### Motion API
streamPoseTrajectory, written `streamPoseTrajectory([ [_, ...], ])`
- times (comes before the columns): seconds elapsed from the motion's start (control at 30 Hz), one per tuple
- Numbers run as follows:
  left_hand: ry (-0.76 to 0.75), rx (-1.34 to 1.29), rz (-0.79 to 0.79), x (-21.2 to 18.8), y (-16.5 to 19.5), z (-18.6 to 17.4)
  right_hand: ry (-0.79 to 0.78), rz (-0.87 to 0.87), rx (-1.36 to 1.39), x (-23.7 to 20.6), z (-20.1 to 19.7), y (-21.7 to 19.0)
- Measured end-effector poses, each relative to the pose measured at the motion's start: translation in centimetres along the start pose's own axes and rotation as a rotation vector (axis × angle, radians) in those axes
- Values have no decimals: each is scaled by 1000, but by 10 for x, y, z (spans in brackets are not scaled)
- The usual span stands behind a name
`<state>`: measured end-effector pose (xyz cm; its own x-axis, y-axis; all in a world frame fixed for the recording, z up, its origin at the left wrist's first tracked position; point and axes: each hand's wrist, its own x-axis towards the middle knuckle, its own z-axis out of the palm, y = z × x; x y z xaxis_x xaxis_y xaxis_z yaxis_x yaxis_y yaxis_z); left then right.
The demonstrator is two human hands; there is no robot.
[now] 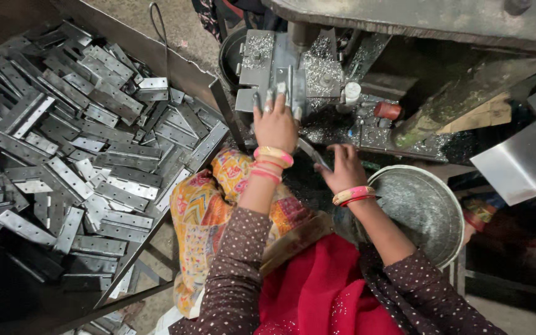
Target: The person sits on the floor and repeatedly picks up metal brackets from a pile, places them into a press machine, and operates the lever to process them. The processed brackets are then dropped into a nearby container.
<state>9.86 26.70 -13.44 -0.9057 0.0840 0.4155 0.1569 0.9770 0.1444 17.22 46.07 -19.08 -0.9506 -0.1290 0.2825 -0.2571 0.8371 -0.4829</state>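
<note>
Left hand (275,126): extended far toward the press, palm down, fingers spread flat on the metal piece (278,93) seated on the tool bed; it presses on the piece and does not close around it.
Right hand (344,167): positioned nearer and to the right of the left hand, fingers curled around a thin metal strip (311,152) that angles left and far from the grip.
Metal piece: located at the centre of the tool bed, directly under the fingertips of the left hand.
Press (293,65): far centre; its grey bed is covered with bright metal shavings (327,59).
Red knob (388,110): right of the bed, well apart from both hands.
Round metal basin (422,208): near right, just beside the right wrist.
Hinge plates (75,142): a large loose heap of flat perforated grey plates, filling the tray (175,68) at left.
Bangles: pink and gold bands on both wrists.
Clothing: brown dotted sleeves, red cloth (324,291) and a patterned fabric (206,211) over the lap, near centre.
</note>
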Motion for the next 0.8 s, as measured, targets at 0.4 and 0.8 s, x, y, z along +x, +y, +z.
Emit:
streamPoseTrajectory([
  [0.4, 23, -67, 3, 9, -25, 0, -513, 196, -91, -34, 36, -5],
  [0.8, -34, 17, 31, 40, -24, 13, -458, 267, -133, -31, 29, -6],
])
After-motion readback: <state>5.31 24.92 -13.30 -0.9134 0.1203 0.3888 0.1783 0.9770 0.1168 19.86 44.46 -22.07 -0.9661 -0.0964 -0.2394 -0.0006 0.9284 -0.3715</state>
